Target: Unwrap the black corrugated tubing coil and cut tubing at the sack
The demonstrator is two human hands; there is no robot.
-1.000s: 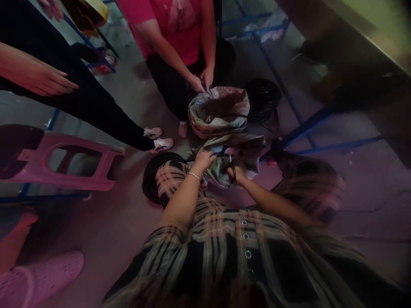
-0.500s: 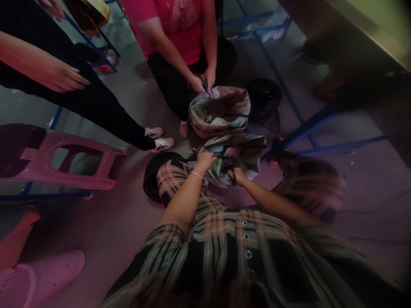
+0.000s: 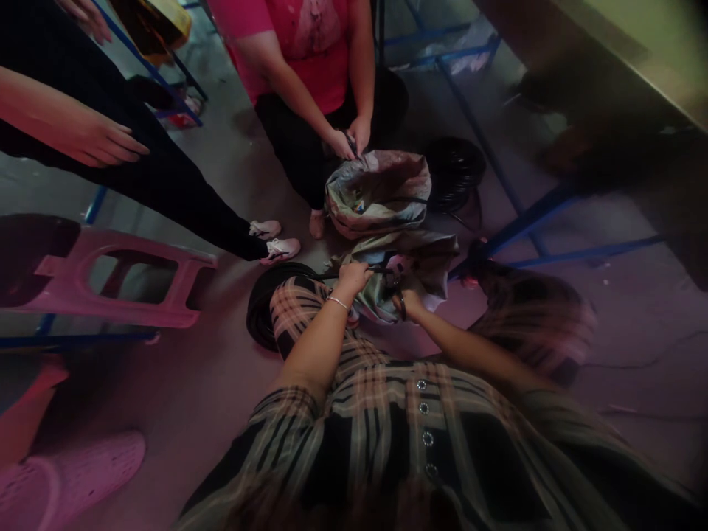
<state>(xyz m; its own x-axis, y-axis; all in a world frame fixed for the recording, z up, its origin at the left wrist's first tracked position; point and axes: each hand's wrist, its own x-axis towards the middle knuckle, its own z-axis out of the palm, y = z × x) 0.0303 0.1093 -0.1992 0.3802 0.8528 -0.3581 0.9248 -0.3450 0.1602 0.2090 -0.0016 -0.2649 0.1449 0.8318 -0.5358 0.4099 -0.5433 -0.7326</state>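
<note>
My left hand point(image 3: 354, 279) is closed around a length of black tubing point(image 3: 378, 270). That tubing runs back to a coil point(image 3: 259, 313) lying on the floor beside my left knee. Close by on the right, my right hand point(image 3: 408, 302) has its fingers curled at the tubing's end, around something dark that I cannot make out. Both hands are over the open mouth of a crumpled woven sack point(image 3: 436, 262), with pinkish matter visible inside. A second open sack point(image 3: 381, 214) stands just beyond it.
A co-worker in a pink shirt point(image 3: 310, 66) sits opposite, both hands over the far sack. Another black coil point(image 3: 456, 169) lies right of it. A person in dark trousers point(image 3: 166, 192) stands at left, near a pink plastic stool point(image 3: 182, 284). Blue metal bars point(image 3: 531, 221) cross the right.
The dark thing at my right hand has shifted slightly, while my left hand has stayed in place. The standing person's hand at left has moved slightly.
</note>
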